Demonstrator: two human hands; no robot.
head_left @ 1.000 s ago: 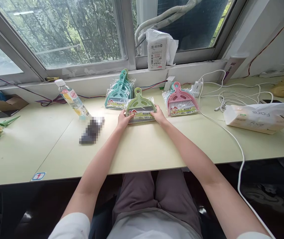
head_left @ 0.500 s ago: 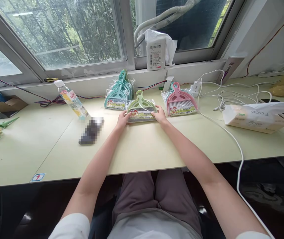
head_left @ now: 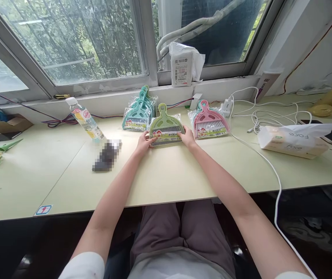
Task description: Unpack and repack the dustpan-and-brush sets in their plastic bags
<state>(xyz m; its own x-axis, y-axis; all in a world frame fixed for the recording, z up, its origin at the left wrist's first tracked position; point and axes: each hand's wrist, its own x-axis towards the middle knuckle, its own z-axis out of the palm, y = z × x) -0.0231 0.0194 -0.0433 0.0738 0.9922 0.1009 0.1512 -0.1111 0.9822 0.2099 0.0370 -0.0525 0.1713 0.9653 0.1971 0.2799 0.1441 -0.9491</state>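
Note:
Between my two hands is a green dustpan and brush set (head_left: 166, 124) in clear wrap, its handle pointing toward the window. My left hand (head_left: 145, 144) grips its left lower corner, and my right hand (head_left: 187, 137) grips the right one, thumbs on the printed label. Behind and to the left lean several teal dustpan and brush sets (head_left: 138, 114), also wrapped. On the right, a pink dustpan and brush set (head_left: 210, 121) lies against other wrapped sets, partly hidden.
A drink bottle (head_left: 85, 119) and a blurred-out dark object (head_left: 107, 155) are on the left of the table (head_left: 166, 178). A tissue pack (head_left: 293, 142) and a tangled white cable (head_left: 273, 116) lie to the right. On the sill stands a wrapped package (head_left: 181, 66).
The green set's handle stands a little higher and its label shows more plainly. Both hands keep their hold at its lower corners. The whole view has shifted slightly.

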